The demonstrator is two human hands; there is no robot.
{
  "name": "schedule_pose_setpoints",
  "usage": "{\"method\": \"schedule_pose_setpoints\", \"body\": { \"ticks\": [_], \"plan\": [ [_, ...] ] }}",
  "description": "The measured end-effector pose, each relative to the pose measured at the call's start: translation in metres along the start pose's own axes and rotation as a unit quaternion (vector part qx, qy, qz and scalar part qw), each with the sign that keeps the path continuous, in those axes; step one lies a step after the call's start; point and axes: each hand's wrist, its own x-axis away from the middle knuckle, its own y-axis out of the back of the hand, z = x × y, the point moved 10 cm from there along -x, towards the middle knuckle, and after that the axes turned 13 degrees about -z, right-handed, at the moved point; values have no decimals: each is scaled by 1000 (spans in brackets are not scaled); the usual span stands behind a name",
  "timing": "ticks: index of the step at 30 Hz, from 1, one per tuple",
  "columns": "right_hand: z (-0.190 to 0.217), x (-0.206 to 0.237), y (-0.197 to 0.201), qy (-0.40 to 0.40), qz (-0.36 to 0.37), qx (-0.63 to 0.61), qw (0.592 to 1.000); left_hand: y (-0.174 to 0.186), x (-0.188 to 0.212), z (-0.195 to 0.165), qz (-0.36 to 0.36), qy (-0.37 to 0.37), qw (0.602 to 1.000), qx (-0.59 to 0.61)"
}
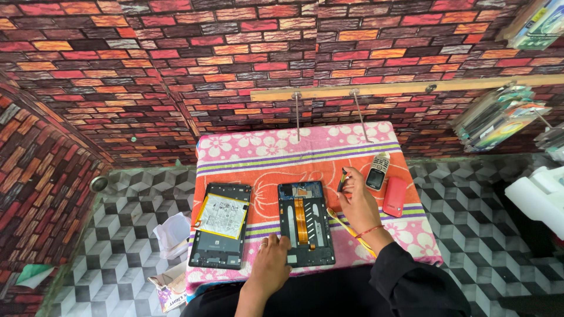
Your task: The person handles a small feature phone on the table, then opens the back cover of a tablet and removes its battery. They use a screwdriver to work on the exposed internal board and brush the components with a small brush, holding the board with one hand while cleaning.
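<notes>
Two halves of an opened tablet lie on a pink and orange flowered cloth (305, 154). The left half (220, 225) shows a yellow-framed battery panel. The right half (305, 222) is a dark frame with an orange ribbon cable down its middle. My left hand (269, 262) rests on that frame's lower left corner. My right hand (357, 202) is beside the frame's upper right edge, pinching a small dark tool (342, 179). A thin yellow tool (346, 226) lies under my right wrist.
A small keypad phone (377, 171) and a red phone case (395, 196) lie right of my right hand. White paper (173, 233) sits on the cube-patterned surface at left. Brick-patterned walls surround; packets hang on hooks (499, 120) at upper right.
</notes>
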Motion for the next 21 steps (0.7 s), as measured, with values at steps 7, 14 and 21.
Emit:
{"method": "schedule_pose_setpoints", "body": {
  "ticks": [7, 14, 21],
  "plan": [
    [0, 3, 3, 25, -56, -7, 998, -6, 11, 0, 65, 4, 998, -19],
    [18, 23, -18, 98, -32, -96, 990, -14, 12, 0, 82, -4, 996, -44],
    [30, 33, -30, 159, -8, -55, 986, -24, 11, 1, 94, -14, 994, -54]
  ]
}}
